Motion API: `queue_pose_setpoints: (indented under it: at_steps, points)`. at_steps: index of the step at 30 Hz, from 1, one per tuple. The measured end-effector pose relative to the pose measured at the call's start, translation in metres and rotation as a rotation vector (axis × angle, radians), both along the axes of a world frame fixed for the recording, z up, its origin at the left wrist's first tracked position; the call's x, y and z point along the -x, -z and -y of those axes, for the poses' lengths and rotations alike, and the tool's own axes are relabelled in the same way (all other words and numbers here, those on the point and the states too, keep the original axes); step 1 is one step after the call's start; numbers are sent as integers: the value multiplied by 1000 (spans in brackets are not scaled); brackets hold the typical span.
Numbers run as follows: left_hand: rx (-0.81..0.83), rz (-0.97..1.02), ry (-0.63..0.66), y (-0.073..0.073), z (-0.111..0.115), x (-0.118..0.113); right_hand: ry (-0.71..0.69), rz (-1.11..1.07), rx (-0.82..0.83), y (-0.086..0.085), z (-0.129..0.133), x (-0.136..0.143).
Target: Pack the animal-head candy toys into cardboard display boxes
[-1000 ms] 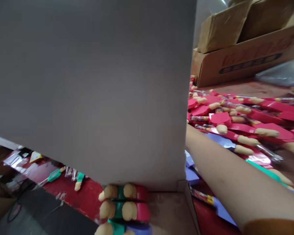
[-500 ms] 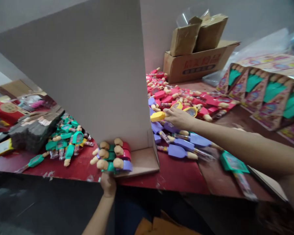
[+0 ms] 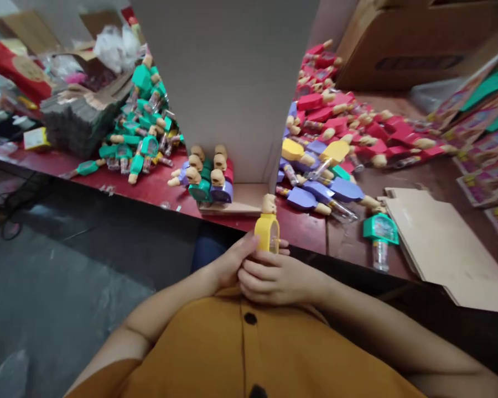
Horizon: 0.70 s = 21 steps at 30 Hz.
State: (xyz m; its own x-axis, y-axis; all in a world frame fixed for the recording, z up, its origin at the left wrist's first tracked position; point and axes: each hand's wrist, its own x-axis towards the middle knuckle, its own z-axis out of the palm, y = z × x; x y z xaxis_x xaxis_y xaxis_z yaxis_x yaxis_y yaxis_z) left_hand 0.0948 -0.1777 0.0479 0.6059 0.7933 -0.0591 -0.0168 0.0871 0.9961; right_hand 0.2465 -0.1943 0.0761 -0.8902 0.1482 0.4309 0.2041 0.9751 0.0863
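A yellow toy (image 3: 267, 231) with a beige figure on top is held upright between both hands, close to my body. My left hand (image 3: 237, 257) is closed on its left side and lower part, partly hidden behind the other hand. My right hand (image 3: 269, 276) has its fingers wrapped round the toy's lower end. Just beyond, on the red table edge, an open cardboard box (image 3: 249, 198) with a tall grey raised panel (image 3: 236, 83) holds rows of green, red and purple toys (image 3: 211, 179) with beige heads.
Green toys (image 3: 143, 132) and a grey stack (image 3: 77, 119) lie left. Red toys (image 3: 369, 130), purple toys (image 3: 311, 196) and two yellow ones are heaped right, near flat cardboard (image 3: 444, 246), a green toy (image 3: 380, 229), filled display boxes (image 3: 473, 127) and a brown carton (image 3: 415, 50).
My right hand has come from the right pile to my body with a yellow toy. My left hand has left the box's front edge and joined it. The view has tilted down.
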Motion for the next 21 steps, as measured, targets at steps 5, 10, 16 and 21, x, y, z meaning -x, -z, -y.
queue_pose_setpoints:
  at_steps: [5,10,16,21]
  points:
    - [455,195,18,-6,-8,10,337,-285,31,8,18,-6]
    - [484,240,214,-2,-4,3,565,-802,771,18,14,-20]
    - [-509,-219,-7,-46,-26,26,591,-1069,1089,-12,-22,-24]
    - [-1137,-549,-271,-93,-102,52,660,-1514,585,-18,-110,-5]
